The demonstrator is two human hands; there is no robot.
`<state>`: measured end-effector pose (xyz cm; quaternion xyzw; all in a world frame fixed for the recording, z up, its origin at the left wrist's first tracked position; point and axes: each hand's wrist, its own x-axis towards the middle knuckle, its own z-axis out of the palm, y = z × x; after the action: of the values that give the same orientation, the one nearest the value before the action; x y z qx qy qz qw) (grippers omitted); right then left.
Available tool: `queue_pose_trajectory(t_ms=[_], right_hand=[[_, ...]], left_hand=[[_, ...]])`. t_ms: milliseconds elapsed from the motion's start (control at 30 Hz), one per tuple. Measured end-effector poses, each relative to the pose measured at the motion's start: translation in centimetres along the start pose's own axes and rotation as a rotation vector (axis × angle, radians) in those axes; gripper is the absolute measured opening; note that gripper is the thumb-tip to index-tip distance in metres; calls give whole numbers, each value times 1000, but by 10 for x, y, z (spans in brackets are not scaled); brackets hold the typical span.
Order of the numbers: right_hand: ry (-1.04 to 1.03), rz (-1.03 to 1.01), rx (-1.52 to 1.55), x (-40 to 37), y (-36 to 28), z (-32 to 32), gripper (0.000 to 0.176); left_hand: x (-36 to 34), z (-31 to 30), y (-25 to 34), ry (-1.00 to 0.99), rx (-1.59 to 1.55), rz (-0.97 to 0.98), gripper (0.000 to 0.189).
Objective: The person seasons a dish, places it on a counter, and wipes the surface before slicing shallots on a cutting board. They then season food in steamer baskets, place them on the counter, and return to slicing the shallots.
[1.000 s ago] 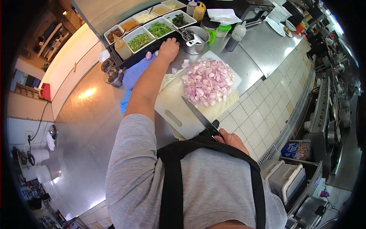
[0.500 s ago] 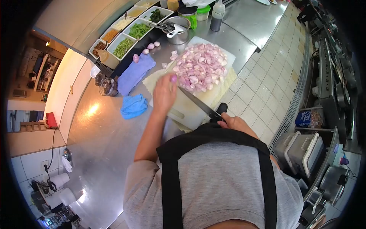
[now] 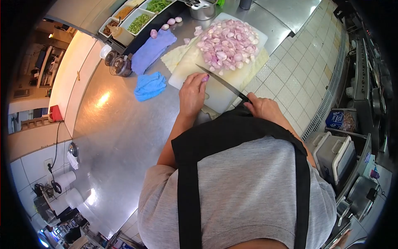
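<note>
My left hand (image 3: 192, 94) pinches a small purple shallot (image 3: 205, 78) above the near part of the white cutting board (image 3: 188, 68). In my right hand (image 3: 265, 108) is the black handle of a kitchen knife (image 3: 226, 84). Its blade lies slantwise over the board, tip toward the far left, just right of the shallot and apart from it. A large heap of cut pink shallots (image 3: 230, 43) covers the board's far part. Under the board shows a pale yellow cloth (image 3: 174, 58).
Several whole shallots (image 3: 165, 27) lie beyond the purple cloth (image 3: 152, 50). A blue cloth (image 3: 149, 86) sits left of the board. Behind are trays of chopped greens (image 3: 139, 23), a squeeze bottle (image 3: 122, 36), glass jars (image 3: 120, 65) and a metal pot (image 3: 203, 11).
The view has shifted, so the board and heap appear higher. My left hand has drawn back toward my body with the shallot, nearer the board's close end. The knife stays in my right hand.
</note>
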<state>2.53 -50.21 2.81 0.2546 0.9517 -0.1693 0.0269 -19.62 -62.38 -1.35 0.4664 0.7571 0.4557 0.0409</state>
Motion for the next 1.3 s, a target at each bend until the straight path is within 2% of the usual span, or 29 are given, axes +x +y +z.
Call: queue_pose_trajectory(t_ms=[200,367,567,667,767,967,1167,1300], right_hand=[[-6,-46,-68,-9,3,-22,23],[-28,-76,-101,-12,7,-35,24],[-82,-62,-46,15,5,-9,24],[-32,-93,-119,4,2,-30,24],[-78,-76,-110,-8,2,-45,23],[-74,-91,-29,14,10,-2,22],[-42,-117,-113,2,2,-34,22],[-84,-95,-64,2,-1,-27,22]], left_hand=[[2,1,4,-3,4,-45,21],[2,1,3,-8,18,3,21],[5,1,2,-18,2,-6,23],[4,0,0,-25,-6,-25,23],[5,0,3,-27,-5,-22,23],[3,1,0,-30,-25,-20,23],[1,1,-2,-26,-23,-38,24],[2,0,-2,-31,-18,-16,24]])
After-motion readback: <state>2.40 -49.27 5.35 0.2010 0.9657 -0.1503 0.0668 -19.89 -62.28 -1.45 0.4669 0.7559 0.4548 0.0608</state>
